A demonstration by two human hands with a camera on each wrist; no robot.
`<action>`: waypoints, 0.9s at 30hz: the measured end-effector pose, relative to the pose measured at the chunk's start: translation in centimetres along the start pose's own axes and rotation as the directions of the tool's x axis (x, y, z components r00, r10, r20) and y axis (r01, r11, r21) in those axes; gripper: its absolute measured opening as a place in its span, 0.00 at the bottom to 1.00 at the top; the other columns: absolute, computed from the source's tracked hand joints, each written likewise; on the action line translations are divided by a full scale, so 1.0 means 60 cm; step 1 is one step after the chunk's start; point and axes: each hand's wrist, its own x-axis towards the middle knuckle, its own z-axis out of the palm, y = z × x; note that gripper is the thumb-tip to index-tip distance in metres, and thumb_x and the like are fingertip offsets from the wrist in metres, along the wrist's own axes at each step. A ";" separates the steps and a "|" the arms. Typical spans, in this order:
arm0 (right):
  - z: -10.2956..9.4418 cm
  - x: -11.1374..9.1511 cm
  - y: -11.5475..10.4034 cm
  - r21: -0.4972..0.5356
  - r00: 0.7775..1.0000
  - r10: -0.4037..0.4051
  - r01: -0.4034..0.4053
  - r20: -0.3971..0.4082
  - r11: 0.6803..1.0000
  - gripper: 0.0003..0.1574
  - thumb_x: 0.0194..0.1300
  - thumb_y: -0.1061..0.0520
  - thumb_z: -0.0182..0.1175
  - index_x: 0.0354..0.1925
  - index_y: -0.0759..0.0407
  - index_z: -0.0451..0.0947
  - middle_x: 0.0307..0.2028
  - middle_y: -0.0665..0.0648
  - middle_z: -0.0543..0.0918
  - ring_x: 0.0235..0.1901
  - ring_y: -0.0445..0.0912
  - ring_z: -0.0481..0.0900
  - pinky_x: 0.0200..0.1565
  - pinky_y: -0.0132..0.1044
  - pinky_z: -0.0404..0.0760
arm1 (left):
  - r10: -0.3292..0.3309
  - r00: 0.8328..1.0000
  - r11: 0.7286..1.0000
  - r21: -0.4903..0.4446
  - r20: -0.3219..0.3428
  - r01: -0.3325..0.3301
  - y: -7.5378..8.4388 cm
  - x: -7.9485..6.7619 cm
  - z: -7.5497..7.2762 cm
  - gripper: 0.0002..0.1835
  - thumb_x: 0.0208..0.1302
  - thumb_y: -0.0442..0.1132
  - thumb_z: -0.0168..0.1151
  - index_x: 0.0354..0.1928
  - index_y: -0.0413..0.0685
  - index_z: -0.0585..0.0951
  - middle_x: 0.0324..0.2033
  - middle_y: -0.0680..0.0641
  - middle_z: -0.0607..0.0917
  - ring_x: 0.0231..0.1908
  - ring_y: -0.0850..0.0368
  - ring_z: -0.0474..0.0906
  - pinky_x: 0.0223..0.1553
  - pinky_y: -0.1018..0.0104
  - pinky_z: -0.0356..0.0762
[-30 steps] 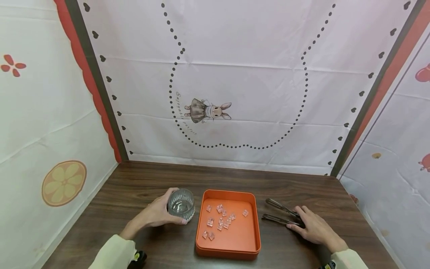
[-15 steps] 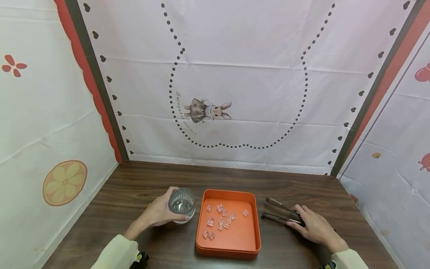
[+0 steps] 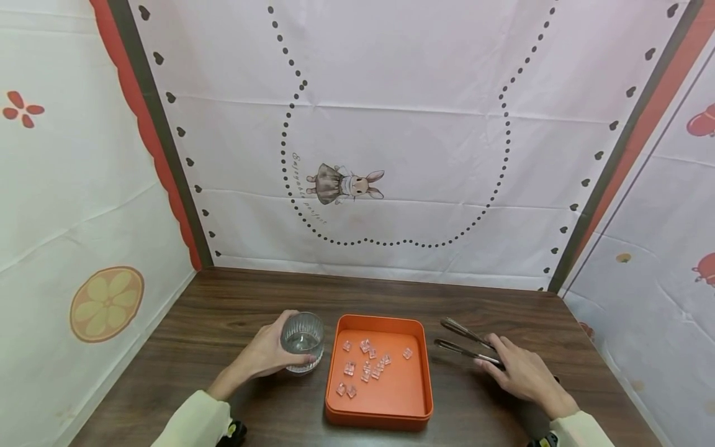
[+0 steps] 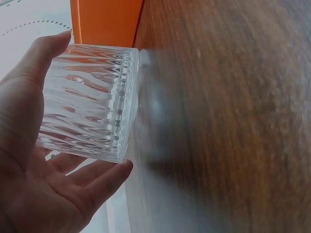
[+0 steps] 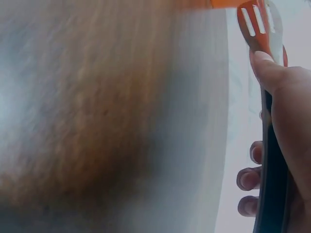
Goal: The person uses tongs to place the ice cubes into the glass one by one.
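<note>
My left hand [image 3: 265,354] holds a clear ribbed drinking glass [image 3: 303,341] by its side, just left of the orange tray [image 3: 391,397]. Seen from the left wrist, the base of the glass [image 4: 92,99] is close over the wood, with the thumb and fingers on opposite sides. Several small clear cubes [image 3: 365,372] lie in the tray, mostly in its left half. On the right, my right hand [image 3: 525,372] grips metal tongs [image 3: 466,332], their two arms spread apart and pointing left toward the tray. One slotted tong end [image 5: 255,22] shows in the right wrist view.
Everything is on a dark wooden table [image 3: 268,292]. A printed white cloth [image 3: 391,155] closes off the back, and similar cloths stand along the left and right sides.
The tongs have risen slightly, their tips shifting up in the head view as the right hand lifts. The glass has moved very slightly right at most; the cubes and tray stay put.
</note>
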 end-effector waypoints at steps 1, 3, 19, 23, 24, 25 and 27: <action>-0.002 0.001 -0.003 -0.006 1.000 0.000 0.000 -0.010 1.000 0.32 0.67 0.35 0.59 0.57 0.55 0.72 0.41 0.53 0.81 0.26 0.44 0.77 0.25 0.43 0.74 | 0.003 1.000 1.000 0.002 -0.001 -0.003 0.000 0.000 0.000 0.54 0.38 0.62 0.81 0.66 0.47 0.67 0.50 0.39 0.83 0.48 0.43 0.81 0.47 0.44 0.79; -0.005 0.004 -0.009 -0.017 0.999 -0.012 0.011 -0.034 1.000 0.31 0.67 0.36 0.60 0.55 0.55 0.72 0.38 0.53 0.80 0.24 0.43 0.75 0.24 0.42 0.72 | 0.014 1.000 1.000 0.005 -0.002 -0.014 -0.001 -0.001 0.001 0.54 0.38 0.62 0.80 0.66 0.47 0.67 0.50 0.39 0.83 0.48 0.43 0.81 0.47 0.45 0.79; -0.036 0.027 -0.077 -0.060 0.997 -0.021 0.016 -0.077 0.998 0.30 0.64 0.33 0.61 0.52 0.52 0.74 0.33 0.52 0.82 0.16 0.39 0.65 0.20 0.36 0.67 | 0.071 0.997 0.997 -0.023 0.006 -0.071 0.001 -0.013 0.000 0.54 0.37 0.63 0.80 0.65 0.47 0.68 0.45 0.44 0.85 0.44 0.51 0.81 0.45 0.52 0.79; -0.038 0.034 -0.096 -0.075 0.992 -0.073 0.065 -0.103 0.995 0.29 0.64 0.33 0.62 0.51 0.52 0.75 0.35 0.52 0.83 0.15 0.37 0.61 0.18 0.33 0.64 | 0.079 0.997 0.997 -0.006 0.006 -0.079 0.005 -0.018 0.002 0.55 0.36 0.65 0.80 0.65 0.46 0.68 0.46 0.44 0.84 0.45 0.50 0.81 0.45 0.51 0.79; -0.038 0.036 -0.100 -0.083 0.990 -0.088 0.079 -0.112 0.993 0.29 0.63 0.34 0.62 0.50 0.51 0.75 0.35 0.52 0.83 0.14 0.36 0.61 0.18 0.32 0.63 | 0.079 0.997 0.997 -0.005 0.006 -0.079 0.006 -0.019 0.002 0.55 0.36 0.65 0.80 0.65 0.45 0.68 0.46 0.44 0.84 0.45 0.50 0.81 0.46 0.51 0.79; -0.038 0.037 -0.104 -0.087 0.987 -0.104 0.094 -0.119 0.992 0.28 0.63 0.34 0.63 0.50 0.51 0.75 0.34 0.51 0.83 0.14 0.36 0.60 0.18 0.32 0.62 | 0.080 0.997 0.997 -0.006 0.005 -0.080 0.007 -0.020 0.003 0.56 0.35 0.65 0.80 0.65 0.45 0.69 0.46 0.44 0.84 0.45 0.50 0.81 0.46 0.50 0.79; -0.038 0.041 -0.113 -0.090 0.982 -0.136 0.125 -0.132 0.988 0.27 0.62 0.35 0.64 0.48 0.51 0.75 0.31 0.49 0.81 0.14 0.36 0.60 0.18 0.31 0.62 | 0.081 0.997 0.997 -0.008 0.007 -0.081 0.009 -0.023 0.003 0.55 0.34 0.65 0.81 0.65 0.46 0.69 0.46 0.44 0.85 0.45 0.50 0.81 0.46 0.50 0.79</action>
